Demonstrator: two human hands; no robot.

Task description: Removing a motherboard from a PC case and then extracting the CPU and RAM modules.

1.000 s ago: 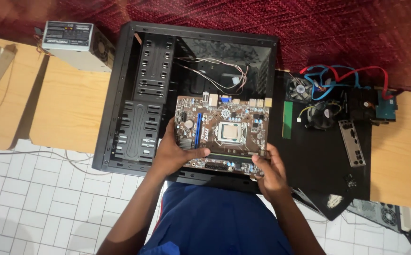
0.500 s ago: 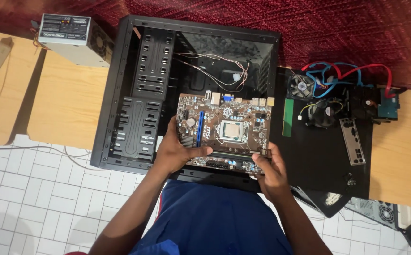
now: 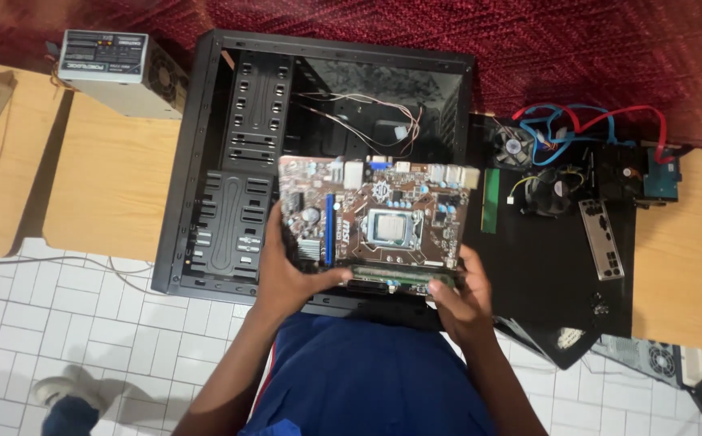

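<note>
Holding the brown motherboard [image 3: 375, 220] by its near edge, we keep it above the open black computer case [image 3: 230, 161], which lies on its side on the wooden worktop [image 3: 109, 186]. In the head view, our left hand [image 3: 290, 270] is wrapped around the near left corner, with the thumb lying along the front edge. Our right hand [image 3: 460, 303] is closed on the near right corner. The board looks roughly level, with the processor socket [image 3: 389, 227] facing up.

To do this step well, we judge that the fingers should stay on the edges only, away from the socket and the small parts. The loose thin wires [image 3: 367, 121] inside the case lie beyond the far edge of the board; we think they can get trapped under it, so they deserve attention.

Well apart on the right, a black mat [image 3: 545, 266] carries a cooler fan [image 3: 549, 194], a metal port plate [image 3: 601, 238] and red and blue cables [image 3: 577, 121]. A grey power supply [image 3: 121, 69] sits at the far left.
</note>
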